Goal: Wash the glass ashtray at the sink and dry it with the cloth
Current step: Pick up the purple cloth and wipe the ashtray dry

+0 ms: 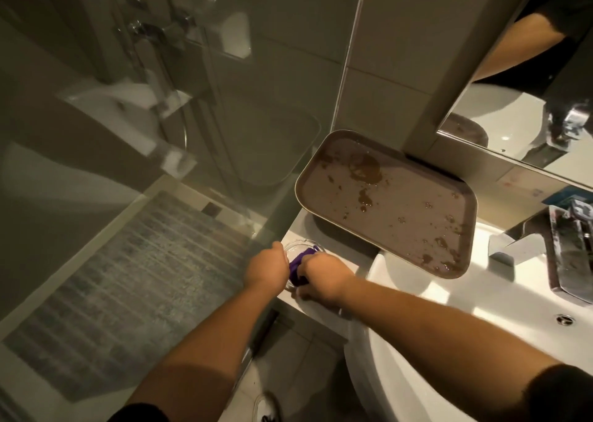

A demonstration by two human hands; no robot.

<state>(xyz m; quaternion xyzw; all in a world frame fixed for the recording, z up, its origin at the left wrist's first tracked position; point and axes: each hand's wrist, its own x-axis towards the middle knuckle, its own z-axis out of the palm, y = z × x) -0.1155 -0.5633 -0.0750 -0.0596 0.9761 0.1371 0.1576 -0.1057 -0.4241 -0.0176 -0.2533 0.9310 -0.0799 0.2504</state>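
On the counter (324, 306) left of the sink (417, 341) | glass ashtray (296, 247) sits near the edge, beside the wet brown tray (385, 203) | left hand (268, 266) grips its rim | right hand (324, 277) presses the purple cloth (300, 262) into the bowl | advice: hold the rim firm, turn the cloth around the inside, keep the ashtray away from the edge.

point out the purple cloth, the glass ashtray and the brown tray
purple cloth (301, 261), head view, on the folds between the two hands
glass ashtray (293, 245), head view, on its far rim
brown tray (401, 209), head view, on its wet, spotted floor
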